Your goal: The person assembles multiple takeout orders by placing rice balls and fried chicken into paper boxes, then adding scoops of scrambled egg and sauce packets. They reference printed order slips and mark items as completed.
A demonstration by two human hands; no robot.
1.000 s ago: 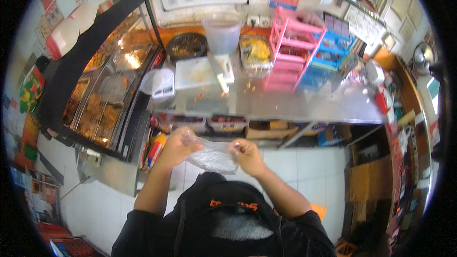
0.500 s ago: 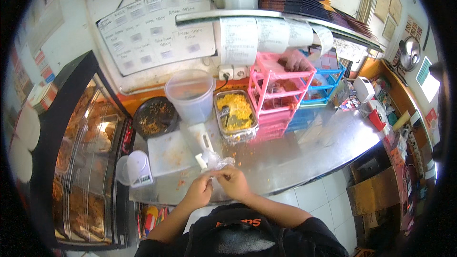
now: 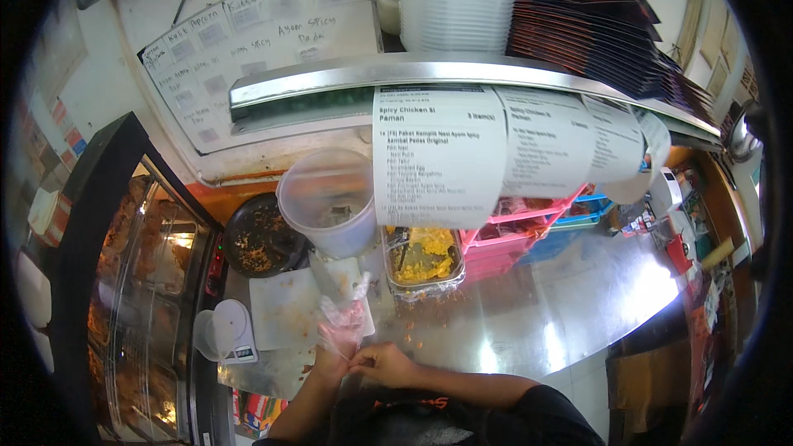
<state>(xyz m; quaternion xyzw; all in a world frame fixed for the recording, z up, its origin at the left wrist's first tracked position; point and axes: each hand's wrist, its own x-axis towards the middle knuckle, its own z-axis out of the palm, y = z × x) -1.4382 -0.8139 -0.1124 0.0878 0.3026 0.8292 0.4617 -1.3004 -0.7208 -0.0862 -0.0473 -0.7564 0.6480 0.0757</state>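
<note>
My left hand [image 3: 340, 335] is inside a thin clear plastic glove [image 3: 351, 301], its fingers stretched out toward the cutting board and the loose glove tips reaching past them. At the left wrist, my right hand [image 3: 385, 363] is bare and pinches the glove's cuff. Just beyond the gloved fingers, a knife [image 3: 325, 276] with a wide blade lies on the white cutting board [image 3: 285, 301]. Its handle is hidden behind the glove. Ahead and to the right stands a metal tray of yellow scrambled egg [image 3: 425, 254].
A tall plastic tub [image 3: 326, 206] and a dark pan with crumbs [image 3: 260, 235] stand behind the board. A small scale [image 3: 234, 326] sits at left, beside a glass food cabinet [image 3: 157, 297]. Paper slips [image 3: 438, 157] hang from the metal shelf [image 3: 462, 68], partly covering pink racks [image 3: 508, 235].
My left hand has slipped into the glove and straightened its fingers. My right hand has moved to its cuff. The view has shifted closer to the shelf and hanging slips.
</note>
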